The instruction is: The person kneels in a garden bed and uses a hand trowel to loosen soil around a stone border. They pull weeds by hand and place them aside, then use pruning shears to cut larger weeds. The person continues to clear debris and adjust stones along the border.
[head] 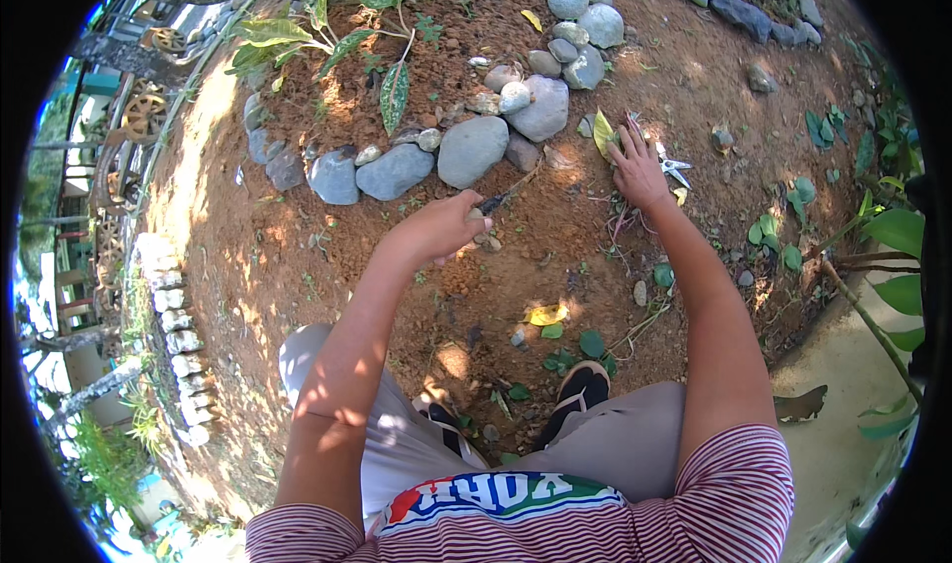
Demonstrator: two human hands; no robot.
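Observation:
My left hand (442, 228) is closed around the handle of a hand tool with a dark, narrow blade (512, 194), its tip pointing toward the stone border. My right hand (637, 167) lies palm down on a small heap of plant debris on the soil, fingers spread a little. A yellow-green leaf (603, 133) shows at its left side, and thin reddish stems (619, 224) show below it. Just right of the hand, a pair of scissors or pruning snips (675, 166) rests on the ground with its blades apart. Whether the right fingers grip anything is hidden.
Rounded stones (473, 151) border a planted bed ahead, with a leafy shrub (395, 96) in it. A yellow leaf (546, 314) and green leaves (591, 343) lie before my feet. A concrete edge (833, 362) and a broad-leaved plant (896, 232) stand at right.

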